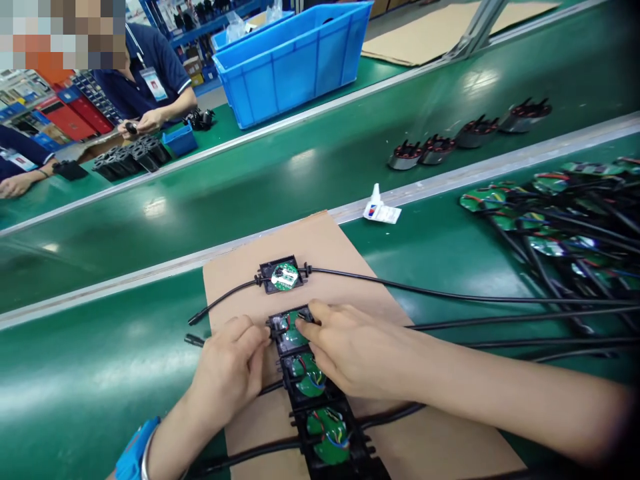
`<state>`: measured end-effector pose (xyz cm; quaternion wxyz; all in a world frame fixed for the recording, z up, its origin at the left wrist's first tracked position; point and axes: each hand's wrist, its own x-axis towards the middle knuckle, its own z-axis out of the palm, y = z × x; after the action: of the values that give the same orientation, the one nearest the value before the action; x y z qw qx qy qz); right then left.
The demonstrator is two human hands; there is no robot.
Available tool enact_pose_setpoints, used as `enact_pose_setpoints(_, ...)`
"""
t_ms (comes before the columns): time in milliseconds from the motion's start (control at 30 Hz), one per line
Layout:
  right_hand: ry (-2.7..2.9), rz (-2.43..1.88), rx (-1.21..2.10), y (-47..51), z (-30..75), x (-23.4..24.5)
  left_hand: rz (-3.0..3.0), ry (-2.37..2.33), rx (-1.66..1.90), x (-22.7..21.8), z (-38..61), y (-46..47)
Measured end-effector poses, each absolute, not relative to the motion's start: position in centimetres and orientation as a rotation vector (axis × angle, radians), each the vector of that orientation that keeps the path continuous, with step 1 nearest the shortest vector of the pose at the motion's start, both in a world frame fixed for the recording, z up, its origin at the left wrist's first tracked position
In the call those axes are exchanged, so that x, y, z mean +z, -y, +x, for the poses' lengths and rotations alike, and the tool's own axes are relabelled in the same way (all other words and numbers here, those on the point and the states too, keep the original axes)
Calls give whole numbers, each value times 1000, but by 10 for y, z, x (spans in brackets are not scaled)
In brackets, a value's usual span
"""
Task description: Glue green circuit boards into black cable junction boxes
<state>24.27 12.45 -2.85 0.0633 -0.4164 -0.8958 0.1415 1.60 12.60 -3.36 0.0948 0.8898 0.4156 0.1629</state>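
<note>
A black plastic housing with a round green circuit board (291, 333) in it lies on brown cardboard (265, 437). My left hand (233, 360) is closed at the housing's left edge, pinching the black cable (195, 341) that comes out there. From the right, my right hand (345, 347) has its fingers bent over the same board, the index fingertip on its surface; the hand hides the housing's right edge. Two similar housings with a middle board (307, 375) and a near board (329, 435) line up towards me. Farther off sits a separate housing (285, 275) with cables on both sides.
Cabled green boards (545, 220) are heaped at the right. A small white bottle (381, 207) lies by the metal rail. Several metal rings (437, 148) sit on the green belt. Beyond stand a blue bin (295, 67) and a co-worker (150, 80) handling a small black part.
</note>
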Motion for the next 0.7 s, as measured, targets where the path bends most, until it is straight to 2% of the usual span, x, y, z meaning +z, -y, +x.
enact_pose_setpoints(200, 2770, -1179, 326, -127, 240, -24, 3153, -1060, 127, -40, 21, -117)
enact_pose_setpoints(333, 2748, -1244, 379, -127, 235, -21, 3177, -1066, -74, -32, 24, -116)
enact_pose_setpoints(500, 2709, -1348, 549, -130, 241, -12, 2803, -1318, 279, -25, 26, -120)
enact_pose_setpoints(700, 2634, -1367, 886, -134, 260, 5, 2766, -918, 505, -34, 35, -124)
